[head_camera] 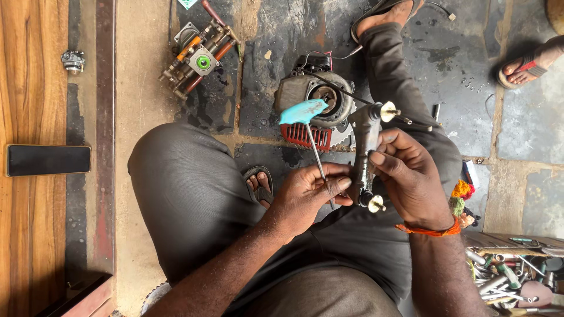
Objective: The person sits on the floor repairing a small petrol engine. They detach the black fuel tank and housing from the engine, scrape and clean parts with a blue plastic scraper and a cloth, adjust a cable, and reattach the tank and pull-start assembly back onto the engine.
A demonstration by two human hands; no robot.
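Note:
My left hand point(308, 196) grips the thin steel shaft of a T-handle wrench point(304, 111) with a light blue handle, which points up and away from me. My right hand point(411, 176) holds a grey metal engine part point(365, 147), upright, with brass-coloured round ends at its top and bottom. The fingers of both hands meet around the lower half of the part. Just beyond my hands, on the stone floor, lies a small engine point(314, 97) with a grey round housing and a red finned cover.
Another engine assembly point(197, 58) with a green centre lies at upper left. A dark phone point(48, 159) and a small metal piece point(73, 60) rest on a wooden board. Several tools point(517, 276) fill a box at lower right. Another person's sandalled foot point(529, 64) is at upper right.

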